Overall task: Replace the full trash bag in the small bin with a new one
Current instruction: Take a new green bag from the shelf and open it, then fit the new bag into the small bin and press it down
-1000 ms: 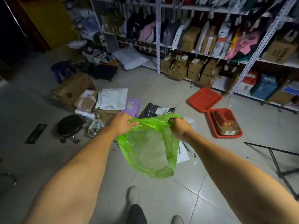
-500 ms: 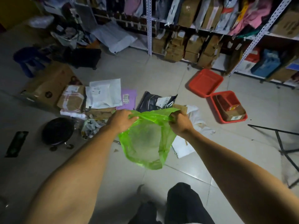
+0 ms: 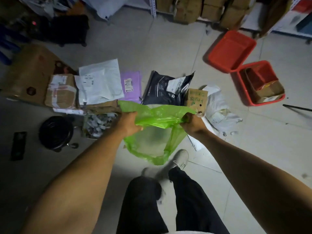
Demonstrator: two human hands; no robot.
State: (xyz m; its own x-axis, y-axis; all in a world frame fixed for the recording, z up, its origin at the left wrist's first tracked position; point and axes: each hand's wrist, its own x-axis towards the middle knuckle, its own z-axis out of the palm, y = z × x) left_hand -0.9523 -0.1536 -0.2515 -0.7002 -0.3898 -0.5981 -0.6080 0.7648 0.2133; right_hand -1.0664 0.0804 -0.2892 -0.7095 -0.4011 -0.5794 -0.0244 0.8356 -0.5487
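- Green trash bag (image 3: pixel 152 142) hangs in the air above the tiled floor (image 3: pixel 253 149), held by its mouth between both hands, its translucent body drooping down toward the person's shoe (image 3: pixel 181 159).
- The left hand (image 3: pixel 130 124) grips the left side of the bag's rim, fingers curled round the bunched plastic.
- The right hand (image 3: pixel 192 122) clamps the right side of the rim in a fist; the two hands are apart, with the mouth of the bag stretched between them.
- Both bare forearms reach out from the lower corners of the view, and dark trouser legs (image 3: pixel 168 208) show below the bag.
- Beyond the bag on the floor lie a black mailer (image 3: pixel 162 88), a purple mailer (image 3: pixel 130 84), a white mailer (image 3: pixel 101 81) and a taped cardboard parcel (image 3: pixel 61 90).
- A small carton with green print (image 3: pixel 196 100) stands just beside the right hand, next to a crumpled white bag (image 3: pixel 219 108).
- Two red trays (image 3: pixel 231 49) sit toward the right edge of the floor, the nearer one holding cardboard boxes (image 3: pixel 268 92).
- A black round stool (image 3: pixel 55 132) stands near the left edge.
- Whether a small bin is in view, I cannot tell.
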